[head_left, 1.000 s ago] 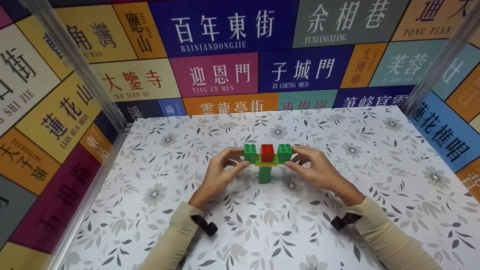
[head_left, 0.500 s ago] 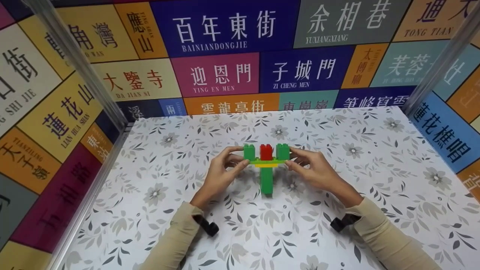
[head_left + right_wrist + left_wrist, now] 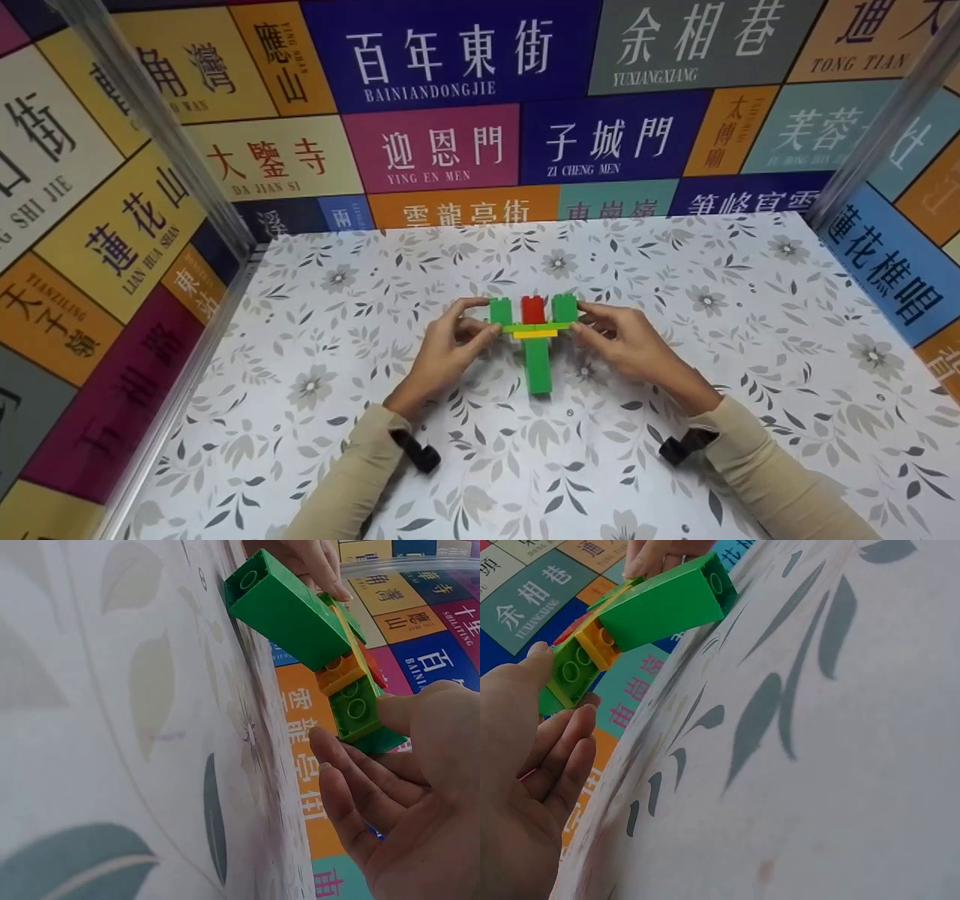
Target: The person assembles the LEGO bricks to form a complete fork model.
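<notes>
Between both hands is a toy brick build, its green stem (image 3: 538, 367) pointing down towards me. A yellow brick (image 3: 535, 334) and a lime plate (image 3: 517, 328) cross the stem's top. On the plate stand a left green brick (image 3: 500, 310), a red brick (image 3: 532, 310) and a right green brick (image 3: 564, 309). My left hand (image 3: 454, 341) pinches the left end with thumb and fingers. At the right end my right hand (image 3: 630, 341) pinches likewise. Both wrist views show hollow undersides, and the stem's open end (image 3: 718, 585) tilted out close over the tabletop.
A white tabletop (image 3: 315, 457) with a grey leaf and flower print lies under the hands. Colourful printed panels (image 3: 442, 146) stand behind it and along both sides. Clear corner posts (image 3: 180, 142) rise at the back. Black wrist cameras (image 3: 420, 454) sit at both cuffs.
The build has tilted, its stem's lower end swinging towards me, so the stem shows longer and the stud tops less. Both hands keep their pinch and have shifted only slightly.
</notes>
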A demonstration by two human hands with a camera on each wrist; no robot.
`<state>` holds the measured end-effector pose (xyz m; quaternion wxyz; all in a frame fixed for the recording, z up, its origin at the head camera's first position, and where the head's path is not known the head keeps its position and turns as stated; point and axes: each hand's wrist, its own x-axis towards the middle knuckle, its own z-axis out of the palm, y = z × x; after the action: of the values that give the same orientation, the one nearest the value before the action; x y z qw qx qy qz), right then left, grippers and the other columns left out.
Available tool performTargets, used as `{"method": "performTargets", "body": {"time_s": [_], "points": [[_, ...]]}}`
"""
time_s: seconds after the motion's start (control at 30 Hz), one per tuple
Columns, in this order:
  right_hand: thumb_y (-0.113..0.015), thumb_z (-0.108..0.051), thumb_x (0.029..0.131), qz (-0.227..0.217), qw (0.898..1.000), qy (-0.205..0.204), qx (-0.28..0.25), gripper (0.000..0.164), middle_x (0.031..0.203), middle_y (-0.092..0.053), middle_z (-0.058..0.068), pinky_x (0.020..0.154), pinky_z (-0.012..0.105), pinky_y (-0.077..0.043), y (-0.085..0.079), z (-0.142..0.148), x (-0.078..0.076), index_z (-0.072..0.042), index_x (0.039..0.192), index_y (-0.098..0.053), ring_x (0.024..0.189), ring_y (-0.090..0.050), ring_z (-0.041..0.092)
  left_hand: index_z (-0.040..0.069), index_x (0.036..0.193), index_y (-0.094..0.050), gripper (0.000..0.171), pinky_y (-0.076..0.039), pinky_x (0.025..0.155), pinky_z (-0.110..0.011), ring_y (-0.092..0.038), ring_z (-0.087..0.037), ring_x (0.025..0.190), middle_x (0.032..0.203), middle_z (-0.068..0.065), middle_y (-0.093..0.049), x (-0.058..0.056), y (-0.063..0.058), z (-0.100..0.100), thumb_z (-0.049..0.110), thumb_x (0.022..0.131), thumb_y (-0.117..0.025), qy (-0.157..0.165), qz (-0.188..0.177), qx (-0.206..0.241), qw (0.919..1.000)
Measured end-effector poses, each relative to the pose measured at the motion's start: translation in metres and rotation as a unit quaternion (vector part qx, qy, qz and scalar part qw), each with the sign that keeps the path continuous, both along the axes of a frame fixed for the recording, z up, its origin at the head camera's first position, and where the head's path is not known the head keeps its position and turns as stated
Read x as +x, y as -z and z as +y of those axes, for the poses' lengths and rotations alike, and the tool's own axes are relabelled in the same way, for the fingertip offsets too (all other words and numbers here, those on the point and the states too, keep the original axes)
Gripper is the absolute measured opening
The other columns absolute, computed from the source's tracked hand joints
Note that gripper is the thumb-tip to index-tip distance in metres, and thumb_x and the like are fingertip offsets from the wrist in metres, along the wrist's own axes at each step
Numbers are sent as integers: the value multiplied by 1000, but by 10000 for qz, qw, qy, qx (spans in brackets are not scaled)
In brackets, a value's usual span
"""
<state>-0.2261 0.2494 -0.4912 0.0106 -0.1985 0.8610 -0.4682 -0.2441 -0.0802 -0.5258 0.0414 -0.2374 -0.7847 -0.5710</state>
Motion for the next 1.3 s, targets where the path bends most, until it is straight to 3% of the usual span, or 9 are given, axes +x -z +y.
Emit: {"method": "performTargets", "body": {"time_s": [0.13,0.27,0.47,0.7,0.83,1.0,1.3], "points": [[-68,-30,109,-148,9999,71,24,57,128,-78,18,93,33,-64,2,0,-1,-1,156,-54,104,-81,29,22,149,-59,49,-61,72,-27,-78,-22,88,108,-4,-85,-1,3,0,40,105,-72,-62,-91,-119,9999],[-65,-31,110,-326,9993,151,110,56,131,-78,16,100,41,-63,2,0,0,-3,158,-53,111,-79,29,23,153,-58,52,-63,81,-28,-79,-15,95,114,1,-84,-1,4,0,40,106,-70,-119,-188,-309,9993],[-65,-27,110,-524,9986,48,83,57,136,-74,20,92,34,-64,4,0,-1,-4,160,-49,105,-80,28,15,157,-55,59,-64,89,-30,-79,-15,101,125,-6,-81,-1,4,1,30,104,-75,-55,-198,-566,9982],[-69,-20,108,-551,9982,-207,58,62,139,-72,22,95,35,-65,10,1,-3,-3,162,-45,106,-80,29,6,153,-59,57,-64,91,-30,-77,-22,101,121,-12,-79,-2,4,1,12,100,-78,-158,-130,-861,9961],[-70,-15,106,-488,9983,-227,206,61,137,-74,21,98,38,-64,11,1,-3,-3,161,-47,110,-79,30,4,151,-60,56,-64,94,-31,-76,-25,106,122,-14,-78,-3,6,1,11,98,-79,-154,-74,-917,9956],[-71,-20,105,-554,9971,-212,484,60,133,-76,17,103,44,-62,10,0,-3,-1,159,-50,115,-75,29,2,148,-63,55,-63,98,-33,-76,-24,113,130,-14,-77,-2,6,1,12,97,-81,-177,87,-1044,9943],[-72,-22,105,-617,9955,-267,670,63,122,-79,11,102,43,-61,11,1,-3,1,159,-49,112,-75,24,2,146,-65,53,-63,94,-31,-75,-20,108,126,-12,-77,0,6,1,14,97,-82,-277,117,-1265,9915]]}}
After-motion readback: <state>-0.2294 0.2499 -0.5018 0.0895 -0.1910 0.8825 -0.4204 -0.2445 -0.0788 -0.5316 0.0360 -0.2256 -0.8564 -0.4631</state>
